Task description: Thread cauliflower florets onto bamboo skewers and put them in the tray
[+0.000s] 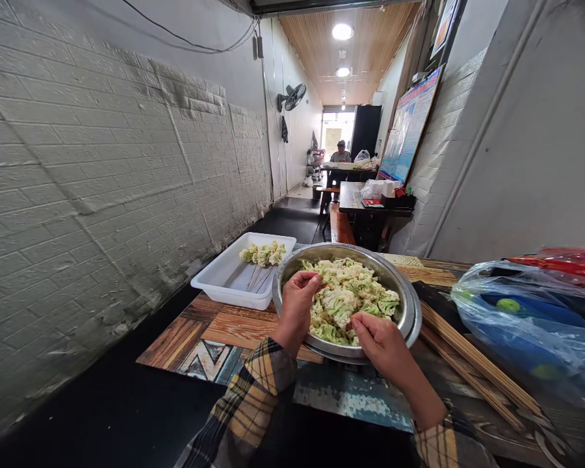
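Cut cauliflower florets (355, 283), pale with light green stems, fill a wide metal bowl (412, 312) on the table. Over the bowl's left side is my left hand (297, 307), thumb and fingers pinched together; what they hold, if anything, I cannot make out. My right hand (381, 344) reaches over the near right rim, its fingertips closed on a floret at the top of the heap. Left of the bowl, a white plastic tray (219, 286) bears several skewers threaded with cauliflower (263, 253), their bare sticks pointing towards me.
Right of the bowl lies a bundle of thin wooden skewers (482, 364). Beyond it a clear plastic bag (526, 325) bulges near the table's right side. A whitewashed brick wall (127, 162) runs along the left. Farther back are another table (353, 198) and a seated person (340, 153).
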`<state>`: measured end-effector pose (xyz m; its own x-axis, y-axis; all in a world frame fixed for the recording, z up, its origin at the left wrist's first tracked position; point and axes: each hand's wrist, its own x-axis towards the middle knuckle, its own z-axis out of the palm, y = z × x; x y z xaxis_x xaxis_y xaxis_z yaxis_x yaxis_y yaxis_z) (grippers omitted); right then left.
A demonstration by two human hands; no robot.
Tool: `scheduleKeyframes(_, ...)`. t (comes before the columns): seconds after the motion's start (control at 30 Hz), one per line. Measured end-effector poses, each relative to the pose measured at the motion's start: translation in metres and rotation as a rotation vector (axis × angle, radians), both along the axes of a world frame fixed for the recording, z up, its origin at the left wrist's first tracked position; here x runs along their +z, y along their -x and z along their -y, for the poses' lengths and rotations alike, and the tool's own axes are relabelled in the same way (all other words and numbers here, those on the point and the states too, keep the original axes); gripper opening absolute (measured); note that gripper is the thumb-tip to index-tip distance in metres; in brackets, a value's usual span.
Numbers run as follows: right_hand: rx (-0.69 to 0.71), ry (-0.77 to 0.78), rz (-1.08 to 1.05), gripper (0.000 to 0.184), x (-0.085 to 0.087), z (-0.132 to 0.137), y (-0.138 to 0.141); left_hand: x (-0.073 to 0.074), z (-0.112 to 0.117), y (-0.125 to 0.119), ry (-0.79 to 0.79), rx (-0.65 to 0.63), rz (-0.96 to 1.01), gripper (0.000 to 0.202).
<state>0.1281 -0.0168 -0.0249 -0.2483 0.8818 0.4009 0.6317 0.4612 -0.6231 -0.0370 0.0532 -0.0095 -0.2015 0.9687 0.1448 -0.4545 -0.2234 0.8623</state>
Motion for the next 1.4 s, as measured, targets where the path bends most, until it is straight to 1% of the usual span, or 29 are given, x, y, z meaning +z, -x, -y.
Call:
scheduleKeyframes(0.23,-0.011,0.007,-0.01,0.038,0.0003,-0.0005,0.0002,-0.0007,0.0015,0.0011,-0.059,0.039,-0.108,0.022)
scheduleKeyframes(0.43,-0.03,-0.009,-0.008,0.038,-0.0029,-0.0009,-0.0004,0.0009,0.0052,-0.0005,-0.097,0.03,-0.15,0.017)
scheduleKeyframes(0.6,-0.025,-0.033,-0.005,0.038,-0.0036,-0.0002,-0.0005,0.0017,0.0069,-0.0019,-0.092,-0.004,-0.187,0.016)
scheduleKeyframes(0.7,-0.031,-0.045,0.0,0.038,-0.0029,0.0004,-0.0002,0.0012,0.0068,-0.0021,-0.101,0.001,-0.215,0.016)
scheduleKeyframes(1.03,-0.077,-0.074,0.026,0.035,-0.0061,0.0016,0.0015,-0.0005,0.0059,-0.004,-0.099,0.022,-0.167,0.02)
scheduleKeyframes(1.4,-0.058,-0.096,0.026,0.035,-0.0043,-0.0004,0.0014,-0.0008,0.0047,-0.0043,-0.095,-0.006,-0.199,0.024)
